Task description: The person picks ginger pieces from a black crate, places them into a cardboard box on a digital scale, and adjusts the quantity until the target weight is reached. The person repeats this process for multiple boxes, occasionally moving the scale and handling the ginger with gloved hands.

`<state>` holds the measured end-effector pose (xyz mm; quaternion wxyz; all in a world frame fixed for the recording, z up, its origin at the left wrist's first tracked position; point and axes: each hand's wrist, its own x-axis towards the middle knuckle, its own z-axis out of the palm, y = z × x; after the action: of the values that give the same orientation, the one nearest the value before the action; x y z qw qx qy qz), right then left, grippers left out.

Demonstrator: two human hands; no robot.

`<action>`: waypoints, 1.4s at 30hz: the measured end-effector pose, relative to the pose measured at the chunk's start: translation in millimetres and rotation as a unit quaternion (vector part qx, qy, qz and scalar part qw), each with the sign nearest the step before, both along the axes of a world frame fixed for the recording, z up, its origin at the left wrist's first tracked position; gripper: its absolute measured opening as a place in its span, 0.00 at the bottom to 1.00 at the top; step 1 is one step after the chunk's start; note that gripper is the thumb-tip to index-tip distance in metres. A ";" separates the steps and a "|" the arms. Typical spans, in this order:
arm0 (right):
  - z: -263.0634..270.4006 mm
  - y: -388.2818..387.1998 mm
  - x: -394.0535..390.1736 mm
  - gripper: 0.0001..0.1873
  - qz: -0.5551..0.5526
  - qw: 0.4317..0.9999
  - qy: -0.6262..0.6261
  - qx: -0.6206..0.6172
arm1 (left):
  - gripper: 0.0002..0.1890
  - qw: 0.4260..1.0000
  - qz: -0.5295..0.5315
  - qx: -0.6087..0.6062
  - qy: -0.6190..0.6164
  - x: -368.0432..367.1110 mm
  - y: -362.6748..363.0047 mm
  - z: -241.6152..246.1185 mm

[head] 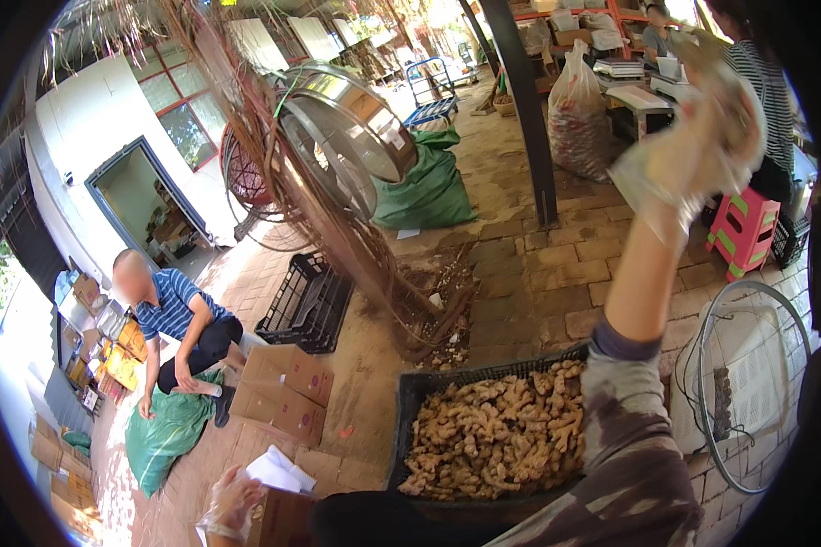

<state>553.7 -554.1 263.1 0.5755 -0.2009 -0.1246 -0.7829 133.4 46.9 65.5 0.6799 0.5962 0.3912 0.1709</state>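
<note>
A black plastic crate [405, 424] full of ginger roots [499, 437] stands on the floor before me. My right hand [691, 154], in a clear plastic glove, is raised at the upper right; it is blurred and seems to hold a roundish, whitish and brown thing that I cannot make out. At the lower left, my left hand [232, 502], also in a clear glove, has its fingers apart beside an open cardboard box [284, 516]. White paper or plastic [280, 470] sticks up from that box.
A person squats at the left by a green sack [164, 437] and cardboard boxes [284, 393]. A leaning trunk [328, 232] rises behind the crate. A metal hoop [715, 451] and a white basket [759, 369] are at the right. Two people are near a pink stool [742, 229] and scales.
</note>
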 end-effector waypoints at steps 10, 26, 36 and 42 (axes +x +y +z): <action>23.7 78.4 140.9 0.33 0.085 0.763 0.451 -0.455 | 0.30 0.997 0.025 0.071 0.013 -14.7 10.5 43.7; -468.9 -32.0 -78.1 0.14 0.140 0.283 0.774 -0.548 | 0.26 0.984 0.015 0.161 0.080 -49.8 -8.2 13.3; -458.5 111.0 -49.7 0.36 0.026 0.188 0.615 -0.765 | 0.27 0.968 0.128 0.178 0.127 -115.2 -7.8 9.8; -483.1 180.2 -5.6 0.35 0.069 0.158 0.619 -0.766 | 0.29 0.969 0.139 0.158 0.132 -139.1 -11.1 5.3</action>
<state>548.1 -373.9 -220.0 0.0682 -0.9488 -0.2769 0.1355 -5.8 35.8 70.7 0.4894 0.6532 0.5241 0.2431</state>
